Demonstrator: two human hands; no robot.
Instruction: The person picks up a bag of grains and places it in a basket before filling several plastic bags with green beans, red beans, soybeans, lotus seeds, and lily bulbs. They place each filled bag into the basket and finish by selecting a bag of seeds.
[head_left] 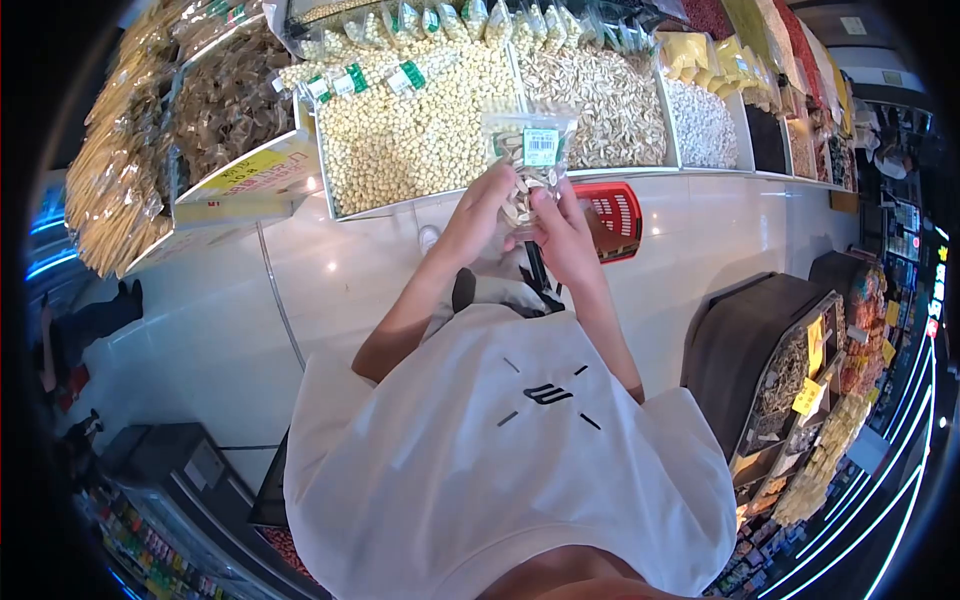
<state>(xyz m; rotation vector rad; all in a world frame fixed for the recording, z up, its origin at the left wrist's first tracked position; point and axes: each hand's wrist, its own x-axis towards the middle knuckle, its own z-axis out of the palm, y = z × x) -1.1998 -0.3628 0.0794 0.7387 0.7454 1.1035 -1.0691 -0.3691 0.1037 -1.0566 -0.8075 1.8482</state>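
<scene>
Both hands are around a clear plastic bag (524, 188) of pale dried slices with a barcode label near its top. My left hand (482, 208) grips the bag's left side. On the other side, my right hand (566, 232) is closed on it with the thumb across the front. The bag is held upright before the display's front edge. Just beyond it are a bin of pale round lotus seeds (420, 130) and a bin of similar pale slices (590, 105).
A red shopping basket (622, 215) is on the floor beyond my right hand. Small filled bags (435, 22) line the back of the bins. Long dried goods (125, 130) are piled at left. A dark display stand (765, 325) stands at right. A person (95, 325) is at far left.
</scene>
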